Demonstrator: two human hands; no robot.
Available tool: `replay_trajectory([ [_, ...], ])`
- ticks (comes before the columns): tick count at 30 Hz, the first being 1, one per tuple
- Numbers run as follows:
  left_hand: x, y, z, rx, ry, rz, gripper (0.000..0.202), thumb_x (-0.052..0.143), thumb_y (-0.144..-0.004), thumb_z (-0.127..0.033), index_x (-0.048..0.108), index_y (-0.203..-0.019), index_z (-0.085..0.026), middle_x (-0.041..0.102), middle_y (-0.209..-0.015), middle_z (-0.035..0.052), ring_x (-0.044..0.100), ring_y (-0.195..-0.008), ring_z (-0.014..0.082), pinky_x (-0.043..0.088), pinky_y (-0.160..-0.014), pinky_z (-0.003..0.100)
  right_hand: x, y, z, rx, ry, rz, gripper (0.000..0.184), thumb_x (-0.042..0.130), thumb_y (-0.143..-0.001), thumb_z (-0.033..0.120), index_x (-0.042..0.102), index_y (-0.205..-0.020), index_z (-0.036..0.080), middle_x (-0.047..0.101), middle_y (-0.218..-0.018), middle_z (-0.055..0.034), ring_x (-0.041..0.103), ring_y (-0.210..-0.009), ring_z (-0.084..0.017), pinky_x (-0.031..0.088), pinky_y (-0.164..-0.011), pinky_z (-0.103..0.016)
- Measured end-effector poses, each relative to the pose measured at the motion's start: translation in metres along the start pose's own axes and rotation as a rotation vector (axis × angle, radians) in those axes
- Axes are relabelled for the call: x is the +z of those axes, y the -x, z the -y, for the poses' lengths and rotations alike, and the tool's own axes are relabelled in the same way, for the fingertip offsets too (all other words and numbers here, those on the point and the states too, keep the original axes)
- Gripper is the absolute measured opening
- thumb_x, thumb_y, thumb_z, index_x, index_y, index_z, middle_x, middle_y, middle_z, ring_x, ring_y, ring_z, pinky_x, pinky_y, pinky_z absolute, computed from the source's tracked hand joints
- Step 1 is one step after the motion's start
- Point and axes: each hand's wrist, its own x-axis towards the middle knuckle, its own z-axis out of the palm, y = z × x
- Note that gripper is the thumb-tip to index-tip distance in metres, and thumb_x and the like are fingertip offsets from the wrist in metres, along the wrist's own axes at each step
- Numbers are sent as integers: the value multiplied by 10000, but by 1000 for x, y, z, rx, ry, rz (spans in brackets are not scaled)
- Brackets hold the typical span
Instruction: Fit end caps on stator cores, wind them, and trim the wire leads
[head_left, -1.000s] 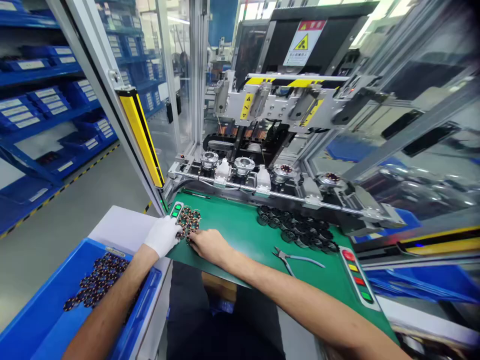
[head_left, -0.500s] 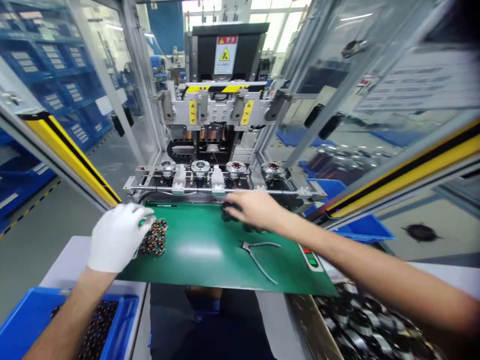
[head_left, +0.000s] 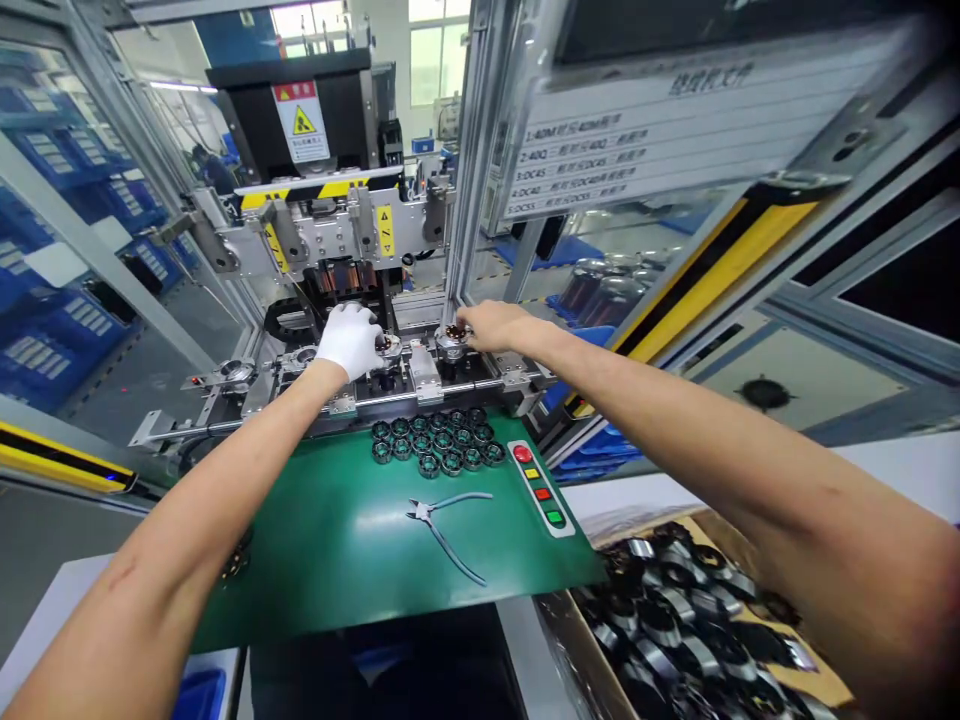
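- Has the left hand (head_left: pixel 349 340) (gloved, unlike the other) beyond the bench (head_left: pixel 315 560) and its far edge, at the left core (head_left: pixel 388 343), with curled fingers; can't tell whether gripping or merely touching.
- Has the right hand (head_left: pixel 491 325) at the right core (head_left: pixel 454 332) with fingertips close together, perhaps for fine handling; can't tell how firmly.
- Finds both cores on fixtures (head_left: pixel 453 350), presumably for steadiness.
- Sees rings (head_left: pixel 441 439) bunched toward the far right corner, likely for short reach.
- Sees pliers (head_left: pixel 422 512) with handles toward the near and right edges, perhaps for easy pickup.
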Motion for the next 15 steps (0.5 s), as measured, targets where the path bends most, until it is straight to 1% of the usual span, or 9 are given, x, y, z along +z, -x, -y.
replay_trajectory([
  [2, 2, -10, -3, -6, -29, 65, 533, 820, -935, -521, 884, -1297, -136, 751, -1456, 195, 589, -1438, 422, 408, -1238, 515, -1, -6, -2, -1, -40, 56, 454, 782, -1116, 422, 704, -1501, 195, 714, -1519, -139, 748, -1306, -300, 673, -1100, -534],
  [4, 3, -19, -4, -23, -46, 146, 569, 814, -949, -581, 872, -1299, -136, 749, -1434, 199, 596, -1430, 424, 445, -1215, 525, -3, -13, -2, 2, -88, 149, 444, 785, -1115, 425, 711, -1480, 183, 732, -1476, -135, 764, -1259, -286, 688, -1062, -508],
  [7, 5, -32, -3, -43, -47, 295, 609, 774, -1010, -664, 812, -1343, -156, 730, -1464, 180, 626, -1429, 384, 519, -1192, 555, -4, -23, 2, 27, -144, 300, 432, 783, -1118, 428, 715, -1463, 177, 747, -1437, -127, 777, -1214, -272, 699, -1025, -486],
  [10, 9, -44, -3, -48, -24, 425, 584, 729, -1074, -652, 746, -1413, -177, 701, -1535, 161, 654, -1437, 346, 556, -1210, 584, -3, -30, 9, 57, -164, 402, 434, 783, -1117, 428, 714, -1468, 182, 740, -1457, -128, 770, -1239, -279, 693, -1045, -500],
  [13, 14, -50, -3, -59, -5, 485, 557, 727, -1097, -605, 721, -1459, -182, 682, -1571, 165, 660, -1451, 348, 571, -1219, 600, -4, -30, 14, 75, -176, 447, 439, 784, -1116, 429, 713, -1473, 184, 736, -1468, -129, 766, -1253, -285, 689, -1056, -508],
  [15, 16, -51, -3, -52, 4, 474, 545, 740, -1098, -578, 715, -1474, -184, 682, -1571, 164, 669, -1443, 348, 582, -1215, 607, -9, -27, 15, 84, -184, 449, 435, 784, -1116, 426, 715, -1469, 183, 738, -1464, -128, 768, -1250, -283, 690, -1054, -506],
])
